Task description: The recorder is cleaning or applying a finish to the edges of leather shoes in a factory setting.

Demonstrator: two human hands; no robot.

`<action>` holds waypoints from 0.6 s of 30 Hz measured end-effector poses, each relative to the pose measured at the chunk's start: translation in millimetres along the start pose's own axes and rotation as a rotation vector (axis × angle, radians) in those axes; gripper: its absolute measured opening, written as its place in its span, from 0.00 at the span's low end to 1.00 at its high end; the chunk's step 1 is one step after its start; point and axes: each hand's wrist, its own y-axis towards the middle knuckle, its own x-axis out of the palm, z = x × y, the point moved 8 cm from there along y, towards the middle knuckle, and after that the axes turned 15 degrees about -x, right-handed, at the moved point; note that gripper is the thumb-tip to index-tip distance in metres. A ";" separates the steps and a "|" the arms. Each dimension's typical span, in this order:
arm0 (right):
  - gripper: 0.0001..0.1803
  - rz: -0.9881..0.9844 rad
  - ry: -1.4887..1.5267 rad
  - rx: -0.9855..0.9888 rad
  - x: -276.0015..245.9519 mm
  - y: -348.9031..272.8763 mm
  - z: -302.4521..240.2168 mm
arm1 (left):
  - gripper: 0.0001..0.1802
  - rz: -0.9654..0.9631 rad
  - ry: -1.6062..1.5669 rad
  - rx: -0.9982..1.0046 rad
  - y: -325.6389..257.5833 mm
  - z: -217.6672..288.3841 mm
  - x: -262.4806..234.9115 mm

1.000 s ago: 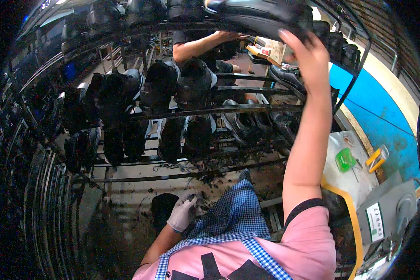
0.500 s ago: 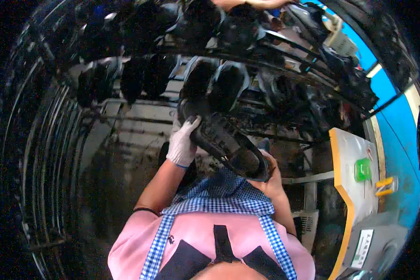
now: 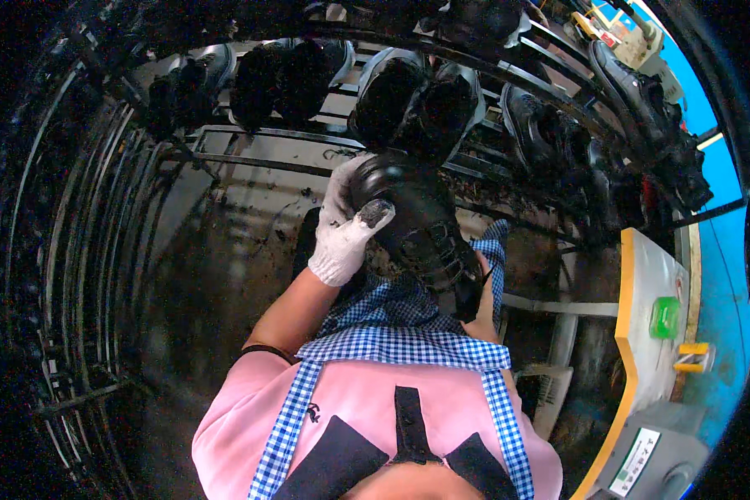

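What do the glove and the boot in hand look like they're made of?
Left hand glove: white knitted fabric, seemingly cotton; ribbed cuff, dirt-darkened fingertips. Black boot: probably leather or synthetic with a rubber sole; dull sheen, moulded tread. Right hand is hidden beneath it.

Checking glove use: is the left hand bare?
No, the left hand wears a white knit glove, gripping the black shoe.

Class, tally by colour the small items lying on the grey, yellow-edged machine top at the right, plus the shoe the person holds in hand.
Black shoe: 1
Green item: 1
Yellow item: 1
Total: 3
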 end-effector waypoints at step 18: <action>0.34 -0.653 -1.308 -0.689 53.3 -21.5 -12.5 | 0.24 0.126 0.113 -0.003 29.6 -9.4 -36.3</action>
